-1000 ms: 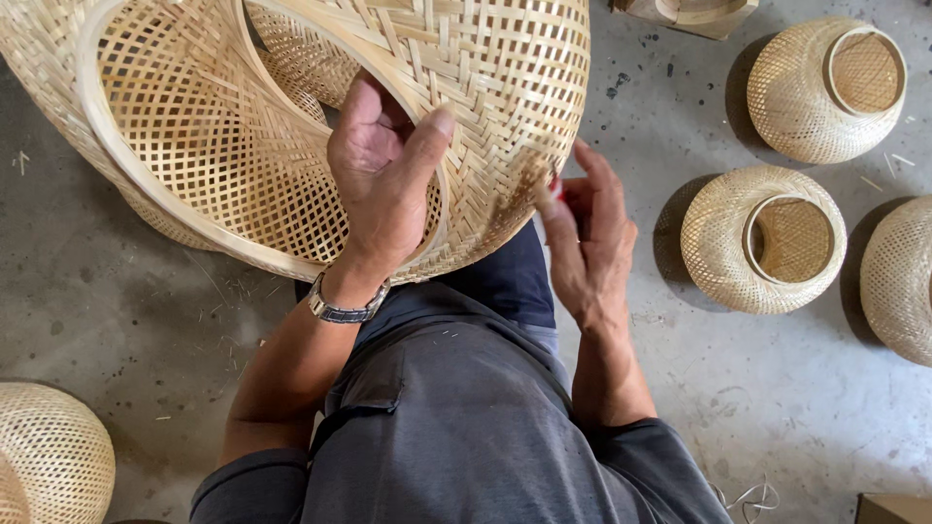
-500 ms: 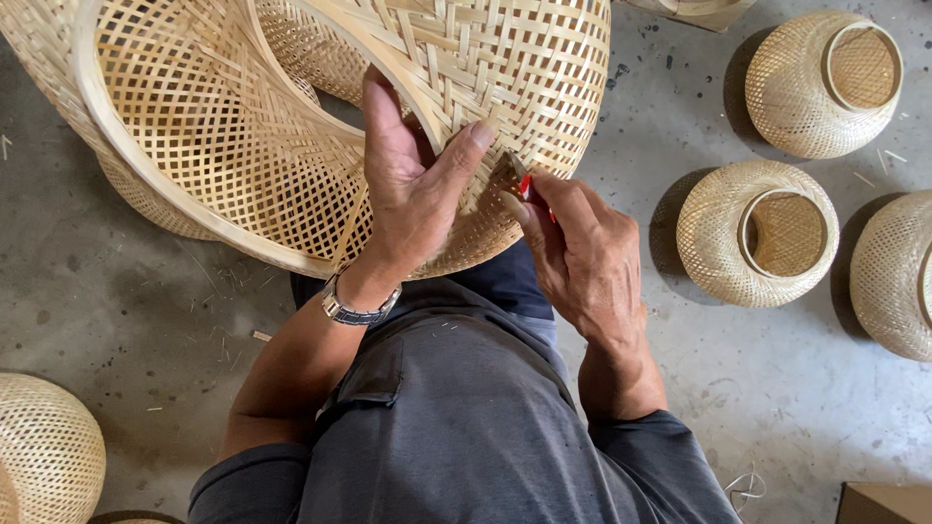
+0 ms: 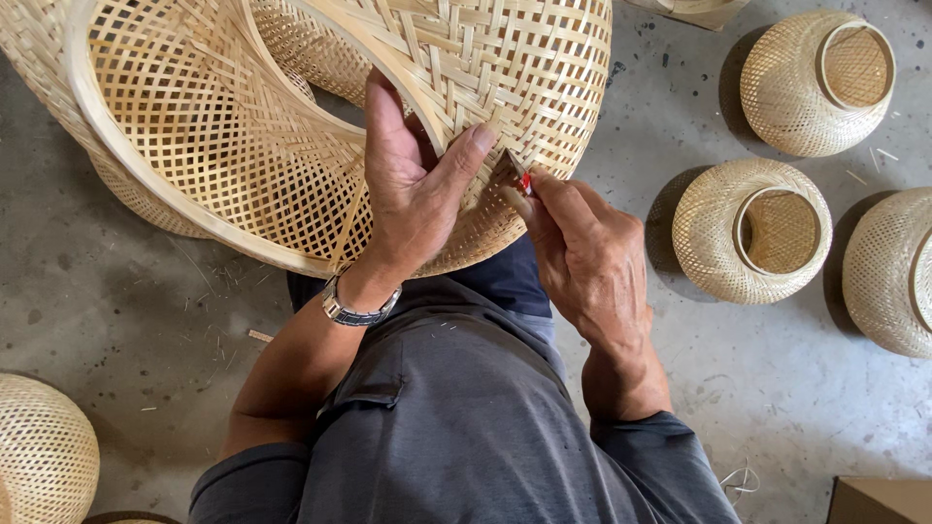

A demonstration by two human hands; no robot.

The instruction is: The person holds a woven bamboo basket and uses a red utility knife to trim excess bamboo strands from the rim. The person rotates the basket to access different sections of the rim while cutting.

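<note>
A big woven basket is tilted over the person's lap, its open mouth facing the camera. The left hand grips the basket's rim, palm against the weave, thumb pressed on the outer wall and fingers hooked inside. The right hand, just right of the basket, pinches a small red-handled tool between clenched fingers, its tip touching the weave beside the left thumb. A wristwatch sits below the basket. Three smaller baskets stand on the concrete floor, well right of it; another lies far below-left.
</note>
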